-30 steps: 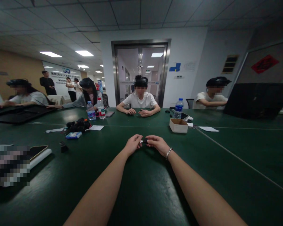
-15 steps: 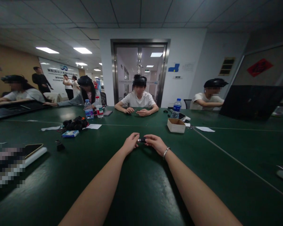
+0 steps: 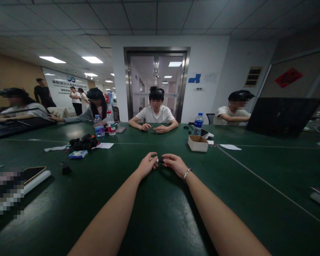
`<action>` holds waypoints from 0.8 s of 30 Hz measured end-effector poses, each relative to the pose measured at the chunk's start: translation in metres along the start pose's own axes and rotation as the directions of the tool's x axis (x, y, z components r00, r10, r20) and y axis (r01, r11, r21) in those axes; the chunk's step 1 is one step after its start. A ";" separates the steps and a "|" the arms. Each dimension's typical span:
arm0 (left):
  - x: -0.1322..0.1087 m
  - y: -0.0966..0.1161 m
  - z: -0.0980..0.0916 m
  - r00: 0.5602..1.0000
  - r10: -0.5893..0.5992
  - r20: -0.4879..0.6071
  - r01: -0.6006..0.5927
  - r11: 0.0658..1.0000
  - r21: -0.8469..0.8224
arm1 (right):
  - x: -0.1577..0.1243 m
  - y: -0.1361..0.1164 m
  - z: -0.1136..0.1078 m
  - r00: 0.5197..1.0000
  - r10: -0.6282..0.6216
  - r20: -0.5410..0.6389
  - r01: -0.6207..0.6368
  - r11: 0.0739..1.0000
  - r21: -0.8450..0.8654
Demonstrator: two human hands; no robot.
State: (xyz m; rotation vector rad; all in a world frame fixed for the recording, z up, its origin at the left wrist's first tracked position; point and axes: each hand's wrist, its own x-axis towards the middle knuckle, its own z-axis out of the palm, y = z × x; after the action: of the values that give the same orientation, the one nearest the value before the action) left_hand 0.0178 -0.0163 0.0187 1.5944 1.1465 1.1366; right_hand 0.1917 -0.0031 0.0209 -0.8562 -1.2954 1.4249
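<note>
Between my two hands, just above the green table, is a small black piece with a shiny silver end; it is too small to tell its kind. My left hand pinches the silver end on the left between thumb and fingers. From the other side, the thumb and fingertips of my right hand close on the black part. A silver bracelet circles my right wrist.
Beyond my hands stands an open cardboard box, with a water bottle behind it. A tangled black bundle, a blue-white packet and a small black object lie left. Across sits a person.
The whole view has shifted slightly. My fingers have moved a little around the small black piece, which both hands still hold.
</note>
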 end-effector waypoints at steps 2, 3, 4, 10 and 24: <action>-0.001 0.001 0.000 1.000 0.002 -0.019 -0.003 1.000 -0.026 | 0.000 0.000 0.000 1.000 -0.002 0.006 0.002 1.000 -0.001; -0.001 0.001 0.001 1.000 0.007 -0.023 -0.008 1.000 -0.030 | 0.000 0.000 0.000 1.000 -0.002 0.008 0.002 1.000 -0.001; -0.001 0.002 0.001 1.000 0.013 -0.022 -0.013 1.000 -0.026 | 0.001 0.001 -0.001 1.000 -0.002 0.008 0.002 1.000 -0.001; 0.000 -0.001 0.001 1.000 -0.006 -0.027 0.007 0.999 0.032 | 0.000 0.001 -0.001 1.000 -0.012 0.009 0.012 1.000 -0.014; -0.001 0.001 -0.003 0.998 0.058 -0.034 -0.060 0.998 -0.031 | 0.000 0.000 0.000 1.000 -0.012 -0.027 0.012 1.000 0.022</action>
State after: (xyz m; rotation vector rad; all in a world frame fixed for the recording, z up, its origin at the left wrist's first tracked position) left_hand 0.0151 -0.0170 0.0200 1.5995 1.1036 1.2181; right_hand 0.1918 -0.0027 0.0206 -0.8492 -1.2602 1.4112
